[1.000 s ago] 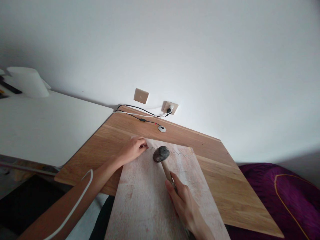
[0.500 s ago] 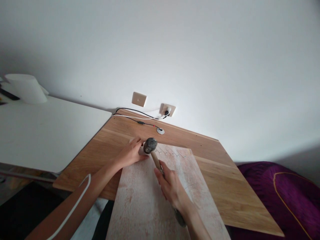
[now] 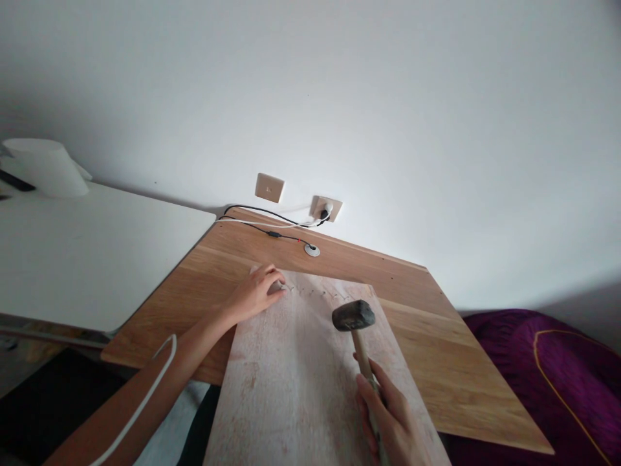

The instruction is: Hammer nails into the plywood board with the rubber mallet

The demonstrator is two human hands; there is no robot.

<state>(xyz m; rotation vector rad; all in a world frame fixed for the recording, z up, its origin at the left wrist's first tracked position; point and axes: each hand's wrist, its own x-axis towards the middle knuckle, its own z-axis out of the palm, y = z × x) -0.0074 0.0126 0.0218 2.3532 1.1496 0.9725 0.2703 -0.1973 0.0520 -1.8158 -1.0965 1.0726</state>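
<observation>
A whitewashed wooden board [image 3: 281, 382] lies on the brown wooden tabletop, with a row of several small nails [image 3: 324, 292] standing along its far end. My left hand [image 3: 262, 291] rests at the board's far left corner, thumb and forefinger pinched around what looks like a nail at the row's left end; the fingers mostly hide it. In my right hand [image 3: 388, 408] is a mallet with a dark, blocky head [image 3: 354, 316] and a pale wooden handle. The fingers wrap the handle, and the head is raised over the right side of the board, apart from the nails.
Behind the board, cables run along the tabletop [image 3: 427, 349] to a wall socket [image 3: 327, 209] and a round cable grommet [image 3: 312, 250]. A white table [image 3: 121, 239] adjoins at left, bearing a white cylindrical object [image 3: 46, 168]. Purple fabric [image 3: 514, 362] bulges at the right.
The mallet has moved away from my left fingers, to the right and nearer to me, together with my right hand. My left hand stays at the board's far left corner.
</observation>
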